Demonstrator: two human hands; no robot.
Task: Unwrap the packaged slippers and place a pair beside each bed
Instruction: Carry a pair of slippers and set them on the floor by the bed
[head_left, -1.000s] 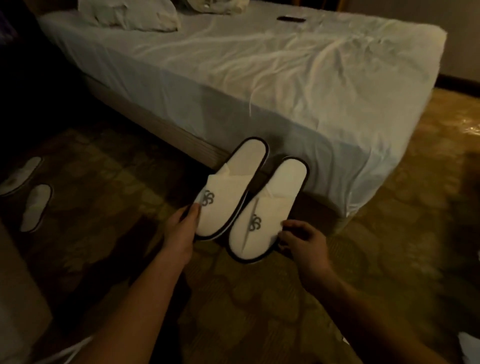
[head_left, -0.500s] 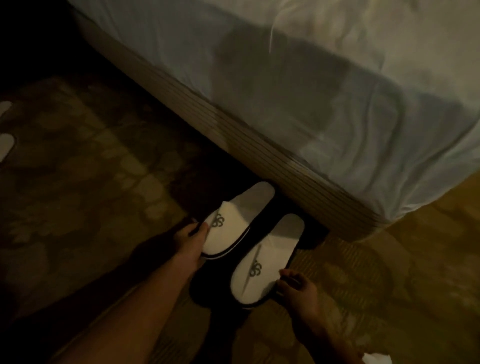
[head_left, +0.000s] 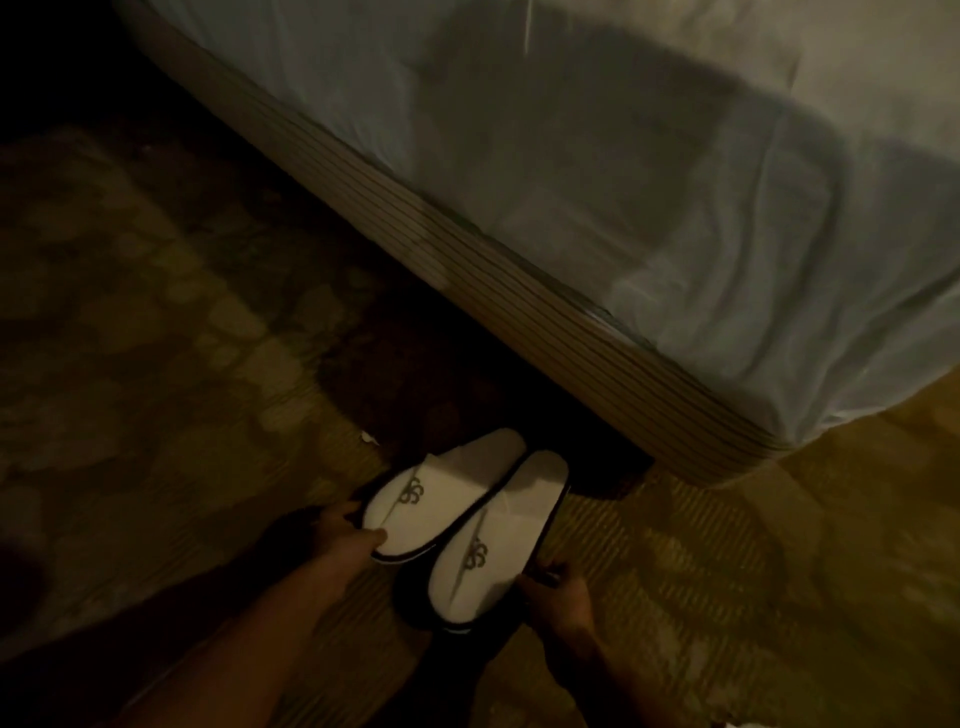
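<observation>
**Slippers held low at the bed corner**

Left hand: forearm enters from the lower left, reaching up and to the right. Thumb lies on top of the toe edge of the left slipper; fingers curl at its outer side. Grip: grasping the left slipper at the toe end.

Right hand: forearm enters from the bottom edge, right of centre. Fingers curl against the right-hand side of the right slipper, near its toe end. Grip: closed on the right slipper (fingertips mostly in shadow, so the exact contact is hard to read).

Slippers: both white with dark trim and a dark emblem on the upper. They lie side by side, touching or nearly so along their inner edges, heels pointing toward the bed. They sit just in front of the bed base, near its corner, over the patterned carpet. Cannot tell whether the soles rest on the carpet or hang just above it; dark shadow underneath hides the gap.

Hard to make out: the scene is dim and slightly blurred. The bed is cut off at the top and right, with a pale sheet draped over the ribbed base. A small pale scrap lies on the carpet left of the slippers; unidentifiable.
</observation>
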